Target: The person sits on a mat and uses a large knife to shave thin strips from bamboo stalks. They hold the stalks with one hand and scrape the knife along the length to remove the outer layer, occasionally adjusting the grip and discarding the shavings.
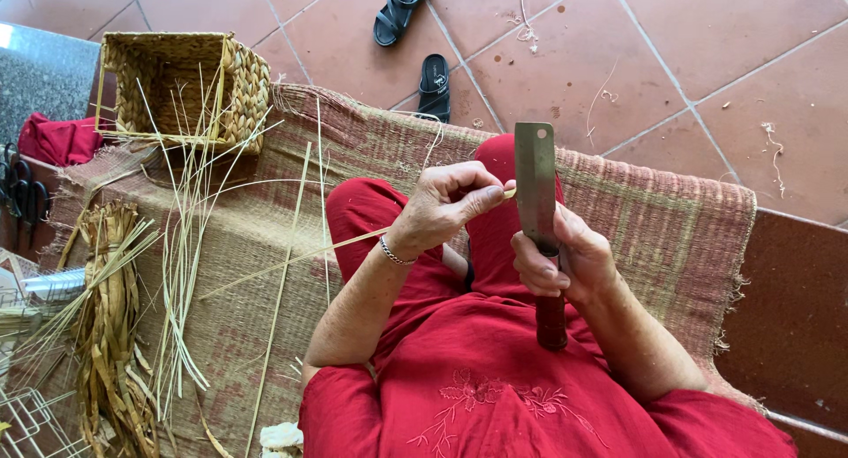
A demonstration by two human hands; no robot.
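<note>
Head view: right hand [565,259] clamped on cleaver [536,189], blade upright, long axis pointing away. Left hand [446,206] pinching straw strip [291,260], seemingly touching blade, trailing left across woven mat [654,219].

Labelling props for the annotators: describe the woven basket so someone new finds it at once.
Start at the woven straw mat spread over the red tile floor. Follow it to its far left corner, beyond the loose pale reed strips. There stands the square woven basket, open-topped, the only upright finished container among flat strands and bundles.
</note>
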